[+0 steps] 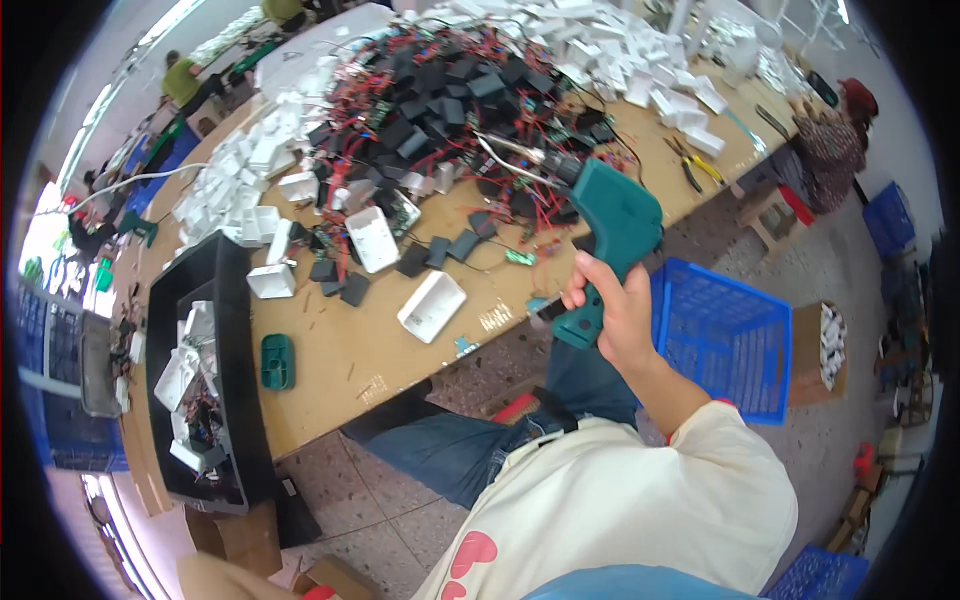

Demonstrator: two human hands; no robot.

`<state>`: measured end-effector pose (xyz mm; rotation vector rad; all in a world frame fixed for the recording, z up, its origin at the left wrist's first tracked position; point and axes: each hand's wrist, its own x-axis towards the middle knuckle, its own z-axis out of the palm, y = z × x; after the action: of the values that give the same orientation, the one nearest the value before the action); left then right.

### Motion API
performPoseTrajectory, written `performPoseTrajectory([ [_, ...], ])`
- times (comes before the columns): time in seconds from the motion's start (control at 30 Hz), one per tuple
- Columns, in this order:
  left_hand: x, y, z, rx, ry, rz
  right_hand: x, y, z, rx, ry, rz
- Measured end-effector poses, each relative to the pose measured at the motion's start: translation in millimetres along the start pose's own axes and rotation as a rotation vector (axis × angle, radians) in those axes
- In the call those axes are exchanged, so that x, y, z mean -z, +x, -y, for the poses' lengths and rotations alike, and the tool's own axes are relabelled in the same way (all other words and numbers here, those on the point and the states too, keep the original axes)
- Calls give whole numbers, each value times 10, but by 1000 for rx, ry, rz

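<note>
My right hand (617, 305) is wrapped round the grip of a teal pistol-shaped soldering gun (615, 215). The gun is raised over the table's near edge. Its metal tip and a thin curved tube point up and left toward a heap of black blocks with red wires (440, 90). Below the tip, several loose black blocks (437, 252) and a white plastic case (432, 306) lie on the brown tabletop. Only a bit of my left arm (230, 580) shows at the lower left edge; my left hand is out of the picture.
A black bin (258, 400) with white cases stands at the left, beside a small green tray (277, 362). White cases (640, 60) are piled behind the heap. Pliers (692, 165) lie at the right. A blue crate (725, 340) stands on my right. Other people sit farther off.
</note>
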<state>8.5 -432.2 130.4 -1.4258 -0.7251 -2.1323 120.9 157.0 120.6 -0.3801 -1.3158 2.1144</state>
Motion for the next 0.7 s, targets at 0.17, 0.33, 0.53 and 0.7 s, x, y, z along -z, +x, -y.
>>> performPoseTrajectory([
  [0.17, -587, -106, 549, 63, -152, 67, 194, -10, -91, -52, 33, -76],
  [0.33, -1108, 388, 1732, 163, -264, 117, 165, -17, -116, -107, 61, -142],
  [0.53, -861, 832, 4895, 1039, 355, -393, 235, 147, -115, -143, 65, -109],
  [0.7, -839, 680, 5731, 1027, 868, -189, 212, 260, -144, -157, 52, -123],
])
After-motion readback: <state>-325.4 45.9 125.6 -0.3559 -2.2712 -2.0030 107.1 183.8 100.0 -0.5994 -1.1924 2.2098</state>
